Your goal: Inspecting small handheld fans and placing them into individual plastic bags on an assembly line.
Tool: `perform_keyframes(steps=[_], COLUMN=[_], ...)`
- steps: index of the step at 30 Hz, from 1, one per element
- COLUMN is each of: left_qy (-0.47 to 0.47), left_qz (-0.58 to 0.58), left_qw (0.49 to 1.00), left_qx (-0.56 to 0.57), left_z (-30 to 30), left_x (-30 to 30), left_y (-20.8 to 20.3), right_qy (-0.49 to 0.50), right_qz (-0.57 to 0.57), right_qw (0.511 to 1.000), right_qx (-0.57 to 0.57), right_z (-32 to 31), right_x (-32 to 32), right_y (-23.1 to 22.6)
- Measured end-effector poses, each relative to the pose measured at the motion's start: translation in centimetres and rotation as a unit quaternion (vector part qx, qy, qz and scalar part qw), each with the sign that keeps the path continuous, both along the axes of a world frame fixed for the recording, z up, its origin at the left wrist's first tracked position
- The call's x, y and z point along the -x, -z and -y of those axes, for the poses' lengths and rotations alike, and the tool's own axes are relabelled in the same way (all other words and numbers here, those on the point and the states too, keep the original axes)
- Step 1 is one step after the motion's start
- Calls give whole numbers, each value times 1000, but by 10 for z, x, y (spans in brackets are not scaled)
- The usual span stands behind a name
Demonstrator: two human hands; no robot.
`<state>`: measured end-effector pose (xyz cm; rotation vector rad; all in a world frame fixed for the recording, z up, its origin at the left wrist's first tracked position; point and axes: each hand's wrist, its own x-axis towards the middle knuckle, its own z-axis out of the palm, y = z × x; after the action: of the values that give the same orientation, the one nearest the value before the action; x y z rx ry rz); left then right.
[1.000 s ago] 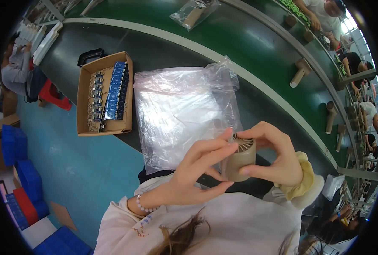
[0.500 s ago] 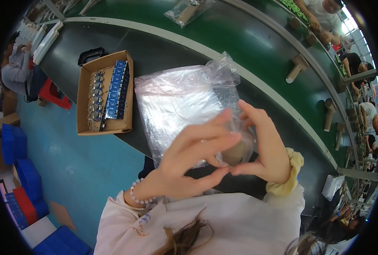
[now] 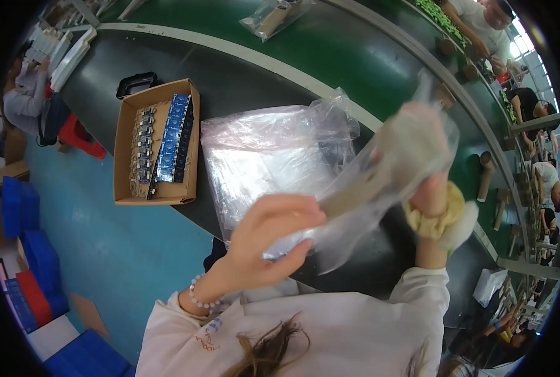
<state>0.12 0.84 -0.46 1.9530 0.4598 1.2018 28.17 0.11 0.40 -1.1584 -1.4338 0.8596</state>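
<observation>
My right hand (image 3: pixel 429 191) is closed around the head of a beige hair dryer (image 3: pixel 358 191), gripping it through a clear plastic bag (image 3: pixel 349 245), right of centre in the frame. The dryer is tilted, its head toward the upper right and its handle running down toward my left hand (image 3: pixel 264 242). That hand is at the centre, fingers and thumb curled near the handle's end; blur keeps me from telling whether they clasp it. The loose lower edge of the bag hangs just beside my left fingertips.

Behind my hands, a stack of clear plastic bags (image 3: pixel 261 163) lies on the dark worktop (image 3: pixel 242 78). Left of it is an open cardboard box (image 3: pixel 154 198) with a row of blue parts (image 3: pixel 173 135) and a row of small metallic parts (image 3: pixel 144 144) inside. A black tray (image 3: pixel 135 83) lies just beyond the box. Across the top of the frame runs a green conveyor belt (image 3: pixel 349 56), bearing a bagged beige item (image 3: pixel 272 22) at the upper middle
</observation>
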Motion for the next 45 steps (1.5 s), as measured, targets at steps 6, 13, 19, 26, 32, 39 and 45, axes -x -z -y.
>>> perform_keyframes(steps=[6,13,19,26,32,39,45], left_qy=[104,45,-57,-136,-185,-180,-152], left_qz=[-225,-280,-283,-366,-415,-410,-345], left_qw=[969,953,955,920,890,894,924], left_qx=[9,-107,-69,-27,29,-25,-60], left_z=[34,39,42,47,43,51,53], left_x=[8,16,17,6,8,8,16], left_y=[53,68,59,57,56,62,60], right_qy=[276,361,356,453,431,484,466], right_qz=[-178,235,477,547,497,468,526], right_qw=[944,902,802,696,749,727,660], right_qx=[1,1,-52,102,76,-131,-266], right_z=[-99,-155,-166,-148,-140,-115,-95], right_x=[-79,-161,-183,-208,-213,-138,-88], right_y=[8,63,59,81,74,48,32])
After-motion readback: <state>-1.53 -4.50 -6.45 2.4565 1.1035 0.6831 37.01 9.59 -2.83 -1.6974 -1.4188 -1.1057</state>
